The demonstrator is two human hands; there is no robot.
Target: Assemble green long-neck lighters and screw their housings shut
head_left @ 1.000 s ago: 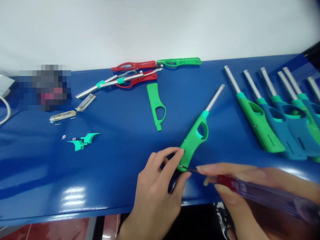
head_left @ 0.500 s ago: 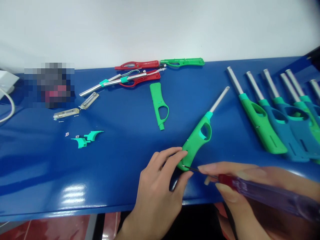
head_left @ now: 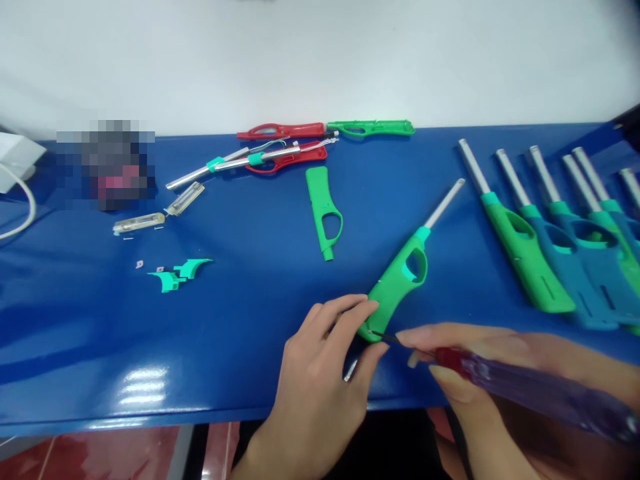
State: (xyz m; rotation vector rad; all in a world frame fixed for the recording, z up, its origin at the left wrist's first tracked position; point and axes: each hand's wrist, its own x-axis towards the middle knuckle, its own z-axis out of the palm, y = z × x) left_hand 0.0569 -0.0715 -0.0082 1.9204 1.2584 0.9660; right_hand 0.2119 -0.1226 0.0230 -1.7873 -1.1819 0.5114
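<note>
A green gas lighter with a metal nozzle lies aslant on the blue table, its handle end toward me. My left hand grips that end, fingers over the far edge and thumb at the near one. In my right hand is a screwdriver with a clear purple handle and a red collar. Its thin dark shaft reaches left, and the tip touches the lighter's handle near its bottom. My left fingers partly hide the handle end.
Several whole lighters lie at the right. A green half shell rests mid-table. Red shells, metal tubes, clear fuel tanks and teal triggers lie left and back. A white wall stands behind the table.
The view has shifted slightly, so most table items appear a little further right. Both hands keep their hold, and the screwdriver tip stays at the lighter's handle end.
</note>
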